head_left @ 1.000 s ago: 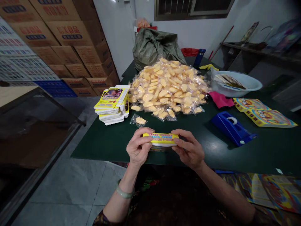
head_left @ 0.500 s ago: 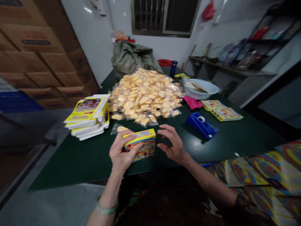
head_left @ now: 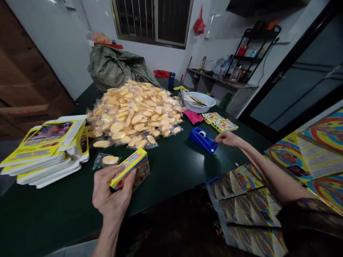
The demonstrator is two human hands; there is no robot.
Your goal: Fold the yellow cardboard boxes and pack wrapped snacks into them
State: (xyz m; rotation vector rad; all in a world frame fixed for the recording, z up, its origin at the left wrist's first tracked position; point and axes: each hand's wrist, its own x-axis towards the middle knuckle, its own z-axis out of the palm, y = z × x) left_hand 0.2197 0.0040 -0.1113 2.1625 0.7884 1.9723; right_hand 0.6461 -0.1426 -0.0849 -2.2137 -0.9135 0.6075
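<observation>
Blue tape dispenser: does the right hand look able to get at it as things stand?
Very likely yes: the right hand is right at the end of the tape dispenser, and nothing seems to stand between them.

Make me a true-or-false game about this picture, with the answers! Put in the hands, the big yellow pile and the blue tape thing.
1. The left hand holds a yellow box. True.
2. The right hand is inside the yellow pile. False: it is at the front end of the blue tape dispenser.
3. One wrapped piece lies apart from the pile, near the left hand. True.
4. The pile is on the floor. False: it is on the dark green table.
5. The pale blue basin has flat things in it. True.
</observation>
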